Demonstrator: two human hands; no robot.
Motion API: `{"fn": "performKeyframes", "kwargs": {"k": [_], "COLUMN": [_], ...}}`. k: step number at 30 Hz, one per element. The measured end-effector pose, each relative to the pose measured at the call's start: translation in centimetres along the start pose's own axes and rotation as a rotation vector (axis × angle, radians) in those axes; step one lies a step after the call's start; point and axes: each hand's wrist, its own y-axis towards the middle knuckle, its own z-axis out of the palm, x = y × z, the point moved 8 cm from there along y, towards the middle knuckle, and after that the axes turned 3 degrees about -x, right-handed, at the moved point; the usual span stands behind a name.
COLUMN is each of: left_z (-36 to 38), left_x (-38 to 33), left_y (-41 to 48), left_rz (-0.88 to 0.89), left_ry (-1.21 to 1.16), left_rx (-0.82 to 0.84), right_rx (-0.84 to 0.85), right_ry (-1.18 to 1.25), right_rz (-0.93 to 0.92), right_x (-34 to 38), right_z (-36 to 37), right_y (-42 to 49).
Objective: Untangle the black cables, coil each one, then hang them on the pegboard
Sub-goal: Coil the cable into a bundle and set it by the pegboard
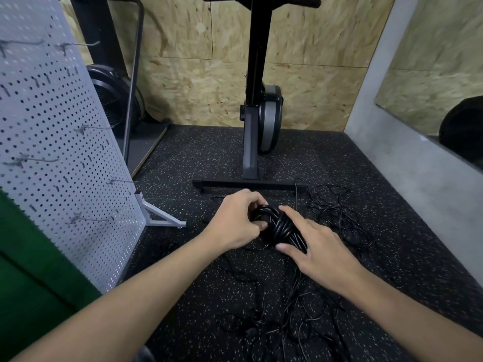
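Holding a wound cable between both hands

Nearest, below both wrists, a loose tangle of thin black cables (287,322) sprawls over the black speckled rubber floor (209,152); more of it trails away beyond the right hand's knuckles. Just above it, the left hand (235,220) curls its fingers around one end of a tight coil of thick black rubber-jacketed cable (279,226), and the right hand (316,246) clasps the other end, thumb under and forefinger laid over the top. The coil sits between the two palms, lifted clear of the floor.

It looks light but springy. The jacket should grip well against skin, yet the turns will likely fan open if either clasp loosens. The safest hold is probably across all the turns at once, near the wrapped middle, leaving an open loop to slip over a hook.

Well to the left of the left hand stands the grey perforated metal pegboard (60,152), its wire hooks (86,219) bare. Beyond the fingertips rises a black exercise machine (258,113).
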Motion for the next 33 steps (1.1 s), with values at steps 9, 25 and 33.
{"fn": "performKeyframes", "kwargs": {"k": [9, 25, 33], "left_z": [0.0, 0.8, 1.2], "left_x": [-0.3, 0.6, -0.4], "left_y": [0.2, 0.1, 0.0], "left_rz": [-0.023, -0.106, -0.111], "left_ry": [0.037, -0.013, -0.083], "left_rx": [0.011, 0.019, -0.032], "right_rx": [0.004, 0.020, -0.016], "right_ry": [-0.060, -0.283, -0.316], "right_rz": [0.028, -0.031, -0.018], "right_x": [0.3, 0.9, 1.3], "right_z": [0.2, 0.7, 0.3], "right_y": [-0.2, -0.2, -0.2]}}
